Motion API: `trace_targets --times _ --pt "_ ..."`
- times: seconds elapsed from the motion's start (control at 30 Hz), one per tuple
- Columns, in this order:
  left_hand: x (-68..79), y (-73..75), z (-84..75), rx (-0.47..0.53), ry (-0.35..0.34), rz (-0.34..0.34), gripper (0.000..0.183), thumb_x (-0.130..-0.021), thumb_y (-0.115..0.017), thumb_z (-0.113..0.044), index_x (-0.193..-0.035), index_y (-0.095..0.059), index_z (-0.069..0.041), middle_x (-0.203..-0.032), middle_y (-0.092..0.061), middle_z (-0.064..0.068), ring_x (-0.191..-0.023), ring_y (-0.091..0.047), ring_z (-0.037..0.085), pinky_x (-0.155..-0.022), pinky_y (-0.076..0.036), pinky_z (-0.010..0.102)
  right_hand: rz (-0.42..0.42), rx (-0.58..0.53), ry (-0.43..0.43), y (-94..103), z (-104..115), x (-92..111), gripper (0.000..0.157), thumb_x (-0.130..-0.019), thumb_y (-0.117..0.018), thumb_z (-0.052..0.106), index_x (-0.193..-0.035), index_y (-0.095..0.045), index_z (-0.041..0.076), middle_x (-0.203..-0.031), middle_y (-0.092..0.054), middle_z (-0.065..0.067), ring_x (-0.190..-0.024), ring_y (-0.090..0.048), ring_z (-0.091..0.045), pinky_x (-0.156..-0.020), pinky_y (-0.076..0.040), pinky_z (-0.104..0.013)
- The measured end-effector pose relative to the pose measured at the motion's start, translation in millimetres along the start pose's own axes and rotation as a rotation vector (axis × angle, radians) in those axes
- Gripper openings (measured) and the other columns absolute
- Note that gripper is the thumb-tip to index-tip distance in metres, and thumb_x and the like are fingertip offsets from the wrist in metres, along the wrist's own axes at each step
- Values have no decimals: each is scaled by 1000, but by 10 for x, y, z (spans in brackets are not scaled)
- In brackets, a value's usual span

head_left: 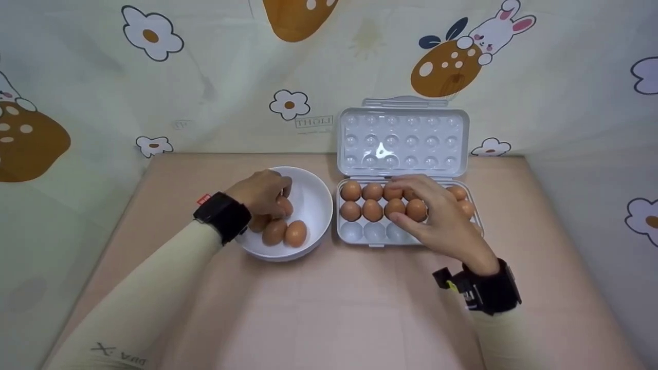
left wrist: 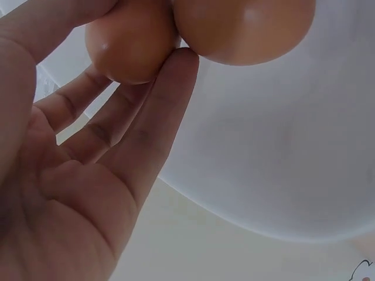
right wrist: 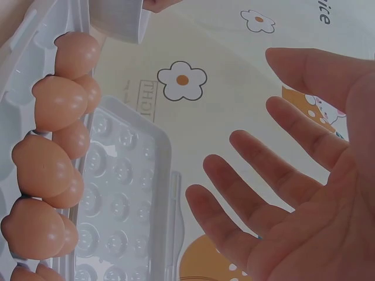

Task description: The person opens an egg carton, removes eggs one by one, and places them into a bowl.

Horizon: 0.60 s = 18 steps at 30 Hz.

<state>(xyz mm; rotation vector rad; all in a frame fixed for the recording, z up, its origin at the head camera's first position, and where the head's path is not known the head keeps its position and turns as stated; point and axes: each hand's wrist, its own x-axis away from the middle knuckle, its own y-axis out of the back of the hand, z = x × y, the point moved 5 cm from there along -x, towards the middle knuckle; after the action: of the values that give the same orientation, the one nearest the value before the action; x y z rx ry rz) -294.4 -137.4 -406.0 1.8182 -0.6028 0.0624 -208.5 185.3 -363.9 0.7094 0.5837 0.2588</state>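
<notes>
Eggs point(head_left: 372, 210), brown and smooth, sit partly in a carton and partly in a bowl, as I see them from afar through the head and wrist cameras. Largest is the pale fabric backdrop point(head_left: 226, 72), printed with flowers, rabbits and spotted brown shapes. Before it spreads a pinkish tabletop point(head_left: 329, 308). Cream sleeves point(head_left: 139, 288) reach in from the near side. Right of centre lies the white egg carton point(head_left: 360, 243), its dimpled lid point(head_left: 411, 165) raised at the back; eggs stand in its two far rows, and pale cups of the near row show at the left. Just beside it, to the left, is a round white bowl point(head_left: 316, 205). My right hand point(head_left: 443, 218) is released, fingers loosely extended above the carton's right part. My left hand point(head_left: 259, 191) reaches into the bowl, grasping one egg point(head_left: 284, 206) between thumb and fingers. Black straps point(head_left: 223, 216) circle both wrists. Three other eggs point(head_left: 295, 234) show on the bowl's near side, close to the held one
</notes>
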Motion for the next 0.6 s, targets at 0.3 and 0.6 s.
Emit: trace_targets --times 0.3,0.6 --pt "76 21 -27 -8 -23 1 21 -92 -77 -16 -107 -67 -4 -101 -61 11 -99 -57 29 -82 -50 40 -5 14 24 -6 -8 3 43 -91 -86 11 -131 -70 15 -141 -65 3 -133 -60 -15 -114 -46 -34" --pt "104 14 -35 -19 -27 -6 17 -92 -75 -13 -104 -68 -3 -98 -64 10 -96 -59 29 -82 -51 40 6 33 29 -14 1 -5 42 -91 -85 10 -130 -70 12 -141 -66 2 -134 -59 -17 -116 -46 -41"
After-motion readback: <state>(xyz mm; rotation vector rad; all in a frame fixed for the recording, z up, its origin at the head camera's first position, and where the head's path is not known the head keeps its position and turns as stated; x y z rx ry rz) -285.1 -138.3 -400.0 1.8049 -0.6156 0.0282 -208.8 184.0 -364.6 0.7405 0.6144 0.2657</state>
